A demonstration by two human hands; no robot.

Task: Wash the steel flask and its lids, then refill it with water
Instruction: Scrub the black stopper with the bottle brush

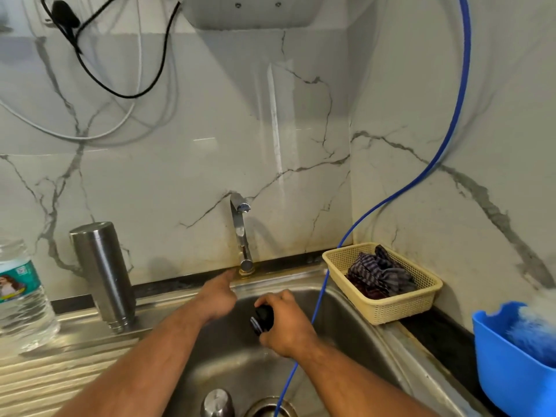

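Observation:
The steel flask (102, 275) stands upside down on the draining board left of the sink, apart from both hands. My right hand (285, 323) grips a black lid (262, 319) over the sink basin (346, 320). My left hand (217, 296) reaches toward the base of the tap (242, 233), fingers extended, fingertips close to its foot. A steel cap (217, 403) lies in the basin at the bottom edge, next to the drain (267, 407).
A clear water bottle (22, 296) stands at far left on the ribbed draining board. A cream basket (382, 284) holding a striped cloth sits at the sink's right rear. A blue hose (445, 139) hangs into the drain. A blue tub (511, 356) is at right.

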